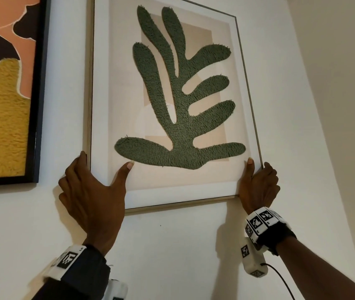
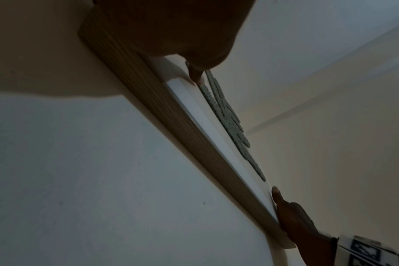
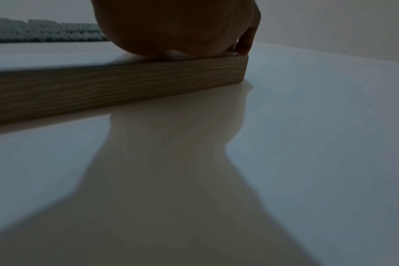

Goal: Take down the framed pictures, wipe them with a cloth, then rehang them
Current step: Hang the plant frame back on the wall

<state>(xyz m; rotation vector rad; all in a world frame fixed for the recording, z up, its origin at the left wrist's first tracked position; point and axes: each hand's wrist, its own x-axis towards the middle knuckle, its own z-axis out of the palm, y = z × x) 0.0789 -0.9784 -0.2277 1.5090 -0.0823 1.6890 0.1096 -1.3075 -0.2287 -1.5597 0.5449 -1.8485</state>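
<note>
Left hand (image 1: 90,191) and right hand (image 1: 258,187) grip the bottom corners of the leaf picture (image 1: 172,187), held against the wall (image 1: 183,245).

Each thumb lies on the front, fingers curled round the wooden edge; the frame tilts, its lower edge higher on the right hand's side. Beyond the left hand hangs a black-framed picture (image 1: 35,105). Taking down or rehanging, I cannot tell; either calls for an even, two-handed lift, kept level.
</note>
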